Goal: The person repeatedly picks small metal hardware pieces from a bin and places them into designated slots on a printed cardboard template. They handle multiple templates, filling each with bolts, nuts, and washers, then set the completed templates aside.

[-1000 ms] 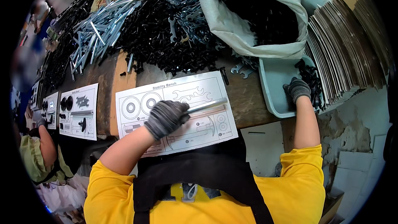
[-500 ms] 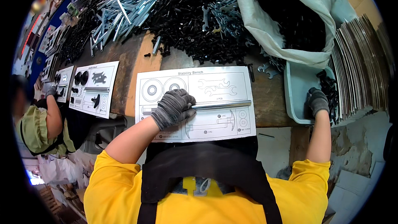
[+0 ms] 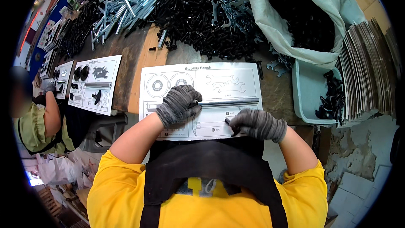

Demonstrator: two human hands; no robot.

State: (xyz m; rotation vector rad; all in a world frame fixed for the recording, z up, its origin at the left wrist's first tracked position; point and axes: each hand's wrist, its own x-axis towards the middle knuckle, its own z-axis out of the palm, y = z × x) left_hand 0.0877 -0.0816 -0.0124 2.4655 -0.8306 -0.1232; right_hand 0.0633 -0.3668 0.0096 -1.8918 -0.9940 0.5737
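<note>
Back from the tray (image 3: 308, 93), the right hand (image 3: 257, 124) pinches a small black part (image 3: 228, 121) onto the sheet (image 3: 249, 84); left hand (image 3: 179, 103) fingers curl around the rod (image 3: 230, 101). Best seat the part squarely on its outline beneath the fingertips.

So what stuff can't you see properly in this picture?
- Head view: the small black part at the right hand, mostly covered by its gloved fingers.
- The left end of the metal rod, under the left hand.
- The paper sheet: its lower drawings, hidden by both hands.
- The grey bag: top cut off by the edge.
</note>
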